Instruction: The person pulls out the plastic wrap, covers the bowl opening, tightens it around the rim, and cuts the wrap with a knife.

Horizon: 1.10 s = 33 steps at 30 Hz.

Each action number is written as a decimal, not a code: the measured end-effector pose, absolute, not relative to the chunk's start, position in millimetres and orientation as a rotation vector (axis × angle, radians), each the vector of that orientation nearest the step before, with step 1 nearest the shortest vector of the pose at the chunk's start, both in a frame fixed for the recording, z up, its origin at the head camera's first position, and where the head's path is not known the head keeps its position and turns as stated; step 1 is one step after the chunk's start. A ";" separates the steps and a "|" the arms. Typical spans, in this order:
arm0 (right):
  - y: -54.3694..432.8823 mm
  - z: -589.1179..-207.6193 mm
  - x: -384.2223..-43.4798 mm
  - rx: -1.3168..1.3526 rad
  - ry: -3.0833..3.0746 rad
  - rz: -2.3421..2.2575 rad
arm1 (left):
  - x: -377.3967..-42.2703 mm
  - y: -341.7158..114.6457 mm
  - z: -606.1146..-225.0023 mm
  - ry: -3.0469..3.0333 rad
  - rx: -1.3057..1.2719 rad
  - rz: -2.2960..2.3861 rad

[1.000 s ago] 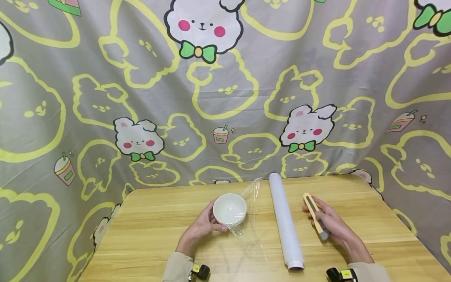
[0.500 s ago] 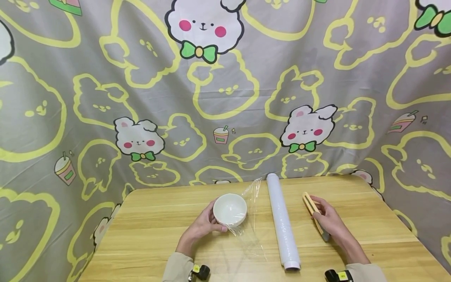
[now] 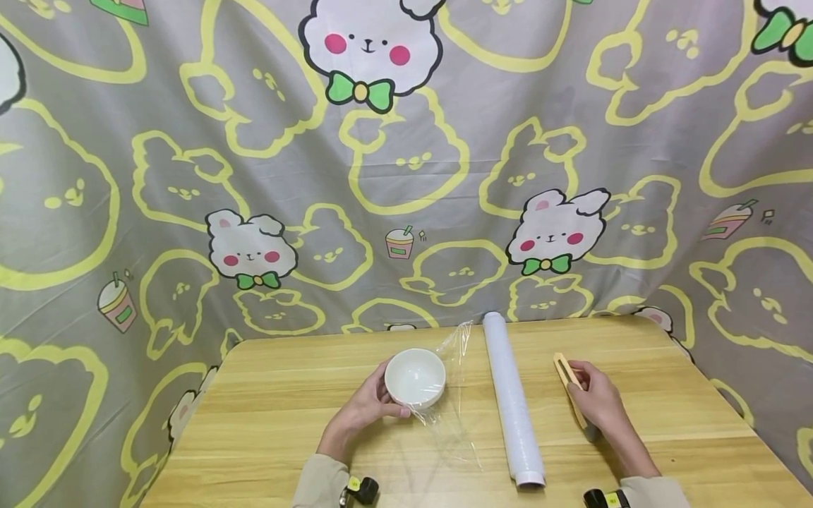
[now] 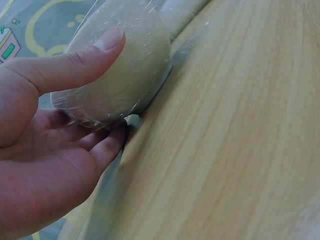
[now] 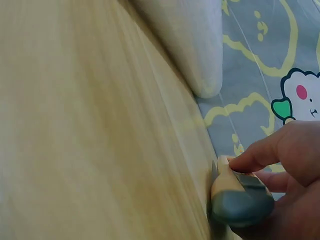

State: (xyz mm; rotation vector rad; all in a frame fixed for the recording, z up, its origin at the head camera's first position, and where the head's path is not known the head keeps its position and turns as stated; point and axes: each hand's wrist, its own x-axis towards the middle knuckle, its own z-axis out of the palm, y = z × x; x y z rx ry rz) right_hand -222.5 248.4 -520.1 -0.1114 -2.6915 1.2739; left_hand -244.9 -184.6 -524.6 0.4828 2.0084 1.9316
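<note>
My left hand (image 3: 365, 408) holds a small white bowl (image 3: 415, 376) at its left side, thumb near the front and fingers curled round behind and below. In the left wrist view, clear cling film (image 4: 142, 37) lies wrinkled over the bowl's outside, with the thumb pressing on it. A loose sheet of this film spreads right of the bowl. My right hand (image 3: 600, 401) grips an orange and dark grey box cutter (image 3: 562, 367) between thumb and fingers, low over the table. The right wrist view shows the cutter's rounded grey end (image 5: 240, 207) close by the wood; no blade shows.
A long white roll of cling film (image 3: 513, 406) lies lengthwise between the two hands, just left of the cutter. The wooden table (image 3: 286, 395) ends at a patterned curtain (image 3: 438, 268) along the back and sides.
My right hand has shifted slightly right and turned the cutter onto its narrow edge. The film roll has rocked left, then a little back. My left hand and the bowl stay put.
</note>
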 end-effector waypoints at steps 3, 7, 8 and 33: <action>249.3 -519.9 -222.1 -0.109 -2.702 1.186 | -244.7 -184.7 -523.9 1.992 0.483 1.942; 250.9 -519.0 -221.1 -0.081 -2.704 1.085 | -244.8 -185.2 -523.4 1.989 0.493 1.949; 251.5 -518.6 -221.0 -0.076 -2.704 1.062 | -244.8 -185.4 -523.3 1.991 0.497 1.951; 185.5 -431.7 -184.1 0.285 -2.593 1.185 | -244.6 -182.6 -525.1 1.945 0.458 2.010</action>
